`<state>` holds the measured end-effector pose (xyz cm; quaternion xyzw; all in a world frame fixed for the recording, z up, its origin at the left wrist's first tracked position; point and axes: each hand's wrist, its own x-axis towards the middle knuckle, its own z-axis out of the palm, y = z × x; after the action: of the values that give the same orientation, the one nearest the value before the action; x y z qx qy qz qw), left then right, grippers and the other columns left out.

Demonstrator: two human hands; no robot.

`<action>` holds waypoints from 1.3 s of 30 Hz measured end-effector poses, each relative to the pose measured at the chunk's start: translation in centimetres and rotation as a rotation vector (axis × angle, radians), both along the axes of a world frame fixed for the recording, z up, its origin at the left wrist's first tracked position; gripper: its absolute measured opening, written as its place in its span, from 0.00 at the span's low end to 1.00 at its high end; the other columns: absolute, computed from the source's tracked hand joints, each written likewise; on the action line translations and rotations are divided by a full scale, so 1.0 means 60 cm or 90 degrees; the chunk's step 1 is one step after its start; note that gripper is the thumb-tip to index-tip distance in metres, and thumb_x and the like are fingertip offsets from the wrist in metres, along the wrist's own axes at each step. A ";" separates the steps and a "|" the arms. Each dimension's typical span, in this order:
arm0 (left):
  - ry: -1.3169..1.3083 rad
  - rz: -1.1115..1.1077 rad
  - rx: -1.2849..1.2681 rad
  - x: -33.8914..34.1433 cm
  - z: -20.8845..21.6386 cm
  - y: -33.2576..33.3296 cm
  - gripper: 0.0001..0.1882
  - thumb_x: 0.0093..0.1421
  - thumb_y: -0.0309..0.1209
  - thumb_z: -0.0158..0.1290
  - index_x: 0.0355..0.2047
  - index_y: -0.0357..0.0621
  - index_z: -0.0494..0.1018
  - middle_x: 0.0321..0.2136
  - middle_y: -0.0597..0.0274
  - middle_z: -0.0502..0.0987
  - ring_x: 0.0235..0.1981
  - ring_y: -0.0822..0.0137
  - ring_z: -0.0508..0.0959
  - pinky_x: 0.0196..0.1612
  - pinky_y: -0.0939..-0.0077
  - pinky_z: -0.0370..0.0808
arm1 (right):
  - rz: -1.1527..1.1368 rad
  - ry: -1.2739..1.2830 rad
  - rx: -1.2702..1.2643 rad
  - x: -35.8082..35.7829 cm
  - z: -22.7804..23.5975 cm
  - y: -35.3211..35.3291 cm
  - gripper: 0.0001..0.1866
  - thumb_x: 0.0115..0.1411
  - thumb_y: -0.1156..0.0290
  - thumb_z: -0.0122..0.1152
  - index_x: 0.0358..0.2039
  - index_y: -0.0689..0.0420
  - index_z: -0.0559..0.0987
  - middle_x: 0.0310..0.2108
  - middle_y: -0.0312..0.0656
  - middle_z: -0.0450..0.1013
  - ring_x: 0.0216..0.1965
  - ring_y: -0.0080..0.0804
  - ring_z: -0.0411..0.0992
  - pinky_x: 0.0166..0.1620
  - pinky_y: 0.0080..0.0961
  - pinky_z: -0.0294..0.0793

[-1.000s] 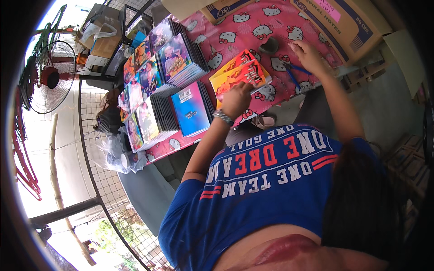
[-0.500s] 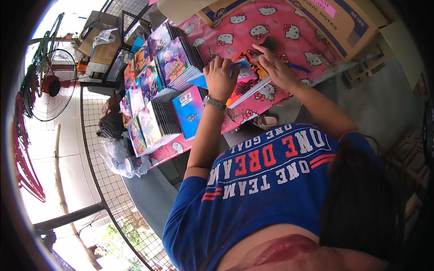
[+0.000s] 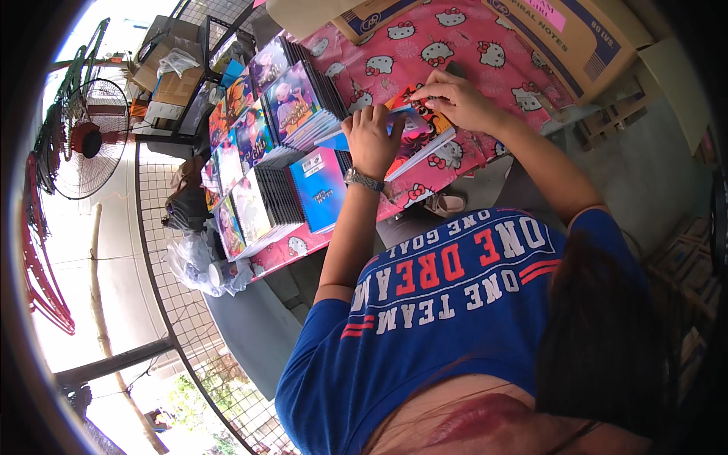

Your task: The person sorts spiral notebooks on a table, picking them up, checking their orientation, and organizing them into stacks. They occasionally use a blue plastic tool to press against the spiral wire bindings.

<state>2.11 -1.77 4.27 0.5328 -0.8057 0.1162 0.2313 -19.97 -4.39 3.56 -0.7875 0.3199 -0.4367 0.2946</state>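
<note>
The left hand is bent over a blue cover near the middle of the table's near edge, its fingers curled towards the far edge and its thumb spread to the right; whether it grips the cover or only presses on it, I cannot tell. Blue shows on both sides of this hand, and a watch circles its wrist. The right hand is half curled, palm down, its fingertips above the top of the orange notebook; a pinch or a light touch, I cannot tell which. The orange notebook lies partly under the blue cover, its white page edges facing the near edge.

Towards the left edge of the table, stacks of notebooks stand close together in rows, and a blue notebook lies face up by the near edge, just left of the left wrist. A dark object shows partly behind the right hand. One box sits at the right edge, another at the far edge. A plastic bag bunches beside the near left corner
</note>
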 end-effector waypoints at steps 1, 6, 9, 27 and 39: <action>0.000 0.000 0.003 0.000 0.000 -0.002 0.15 0.56 0.44 0.59 0.31 0.45 0.72 0.31 0.61 0.76 0.37 0.57 0.75 0.43 0.61 0.64 | 0.014 0.010 -0.005 -0.004 0.000 -0.003 0.14 0.60 0.80 0.56 0.44 0.53 0.81 0.33 0.39 0.68 0.34 0.32 0.71 0.39 0.27 0.72; -0.008 -0.013 0.018 -0.004 0.007 -0.001 0.14 0.57 0.42 0.58 0.34 0.46 0.72 0.31 0.62 0.75 0.38 0.57 0.75 0.45 0.60 0.64 | 0.096 0.010 0.275 -0.015 0.016 0.000 0.13 0.64 0.76 0.53 0.48 0.55 0.78 0.31 0.43 0.71 0.32 0.33 0.73 0.38 0.26 0.72; 0.008 -0.073 -0.021 -0.023 0.009 -0.004 0.15 0.57 0.41 0.56 0.40 0.47 0.71 0.33 0.62 0.76 0.39 0.58 0.75 0.47 0.58 0.63 | 0.026 -0.042 0.066 -0.007 -0.002 -0.004 0.13 0.65 0.72 0.53 0.50 0.56 0.75 0.29 0.45 0.74 0.30 0.35 0.74 0.37 0.30 0.73; 0.025 -0.139 0.071 0.005 -0.001 0.008 0.10 0.61 0.39 0.52 0.38 0.48 0.71 0.33 0.62 0.77 0.40 0.57 0.75 0.51 0.50 0.60 | -0.231 0.499 0.158 -0.014 -0.130 -0.156 0.35 0.52 0.45 0.64 0.53 0.56 0.71 0.65 0.54 0.55 0.62 0.59 0.57 0.61 0.51 0.62; 0.104 0.027 0.052 0.004 -0.048 0.032 0.25 0.46 0.50 0.65 0.40 0.52 0.71 0.48 0.61 0.67 0.62 0.48 0.58 0.55 0.14 0.37 | 0.541 -0.182 0.487 -0.022 0.009 -0.053 0.27 0.61 0.59 0.62 0.59 0.53 0.72 0.53 0.39 0.71 0.57 0.29 0.65 0.61 0.30 0.60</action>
<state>2.36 0.14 1.41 0.5662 -0.7769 0.0446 0.2718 -21.32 -7.59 4.10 -0.6180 0.0683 -0.2357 0.7469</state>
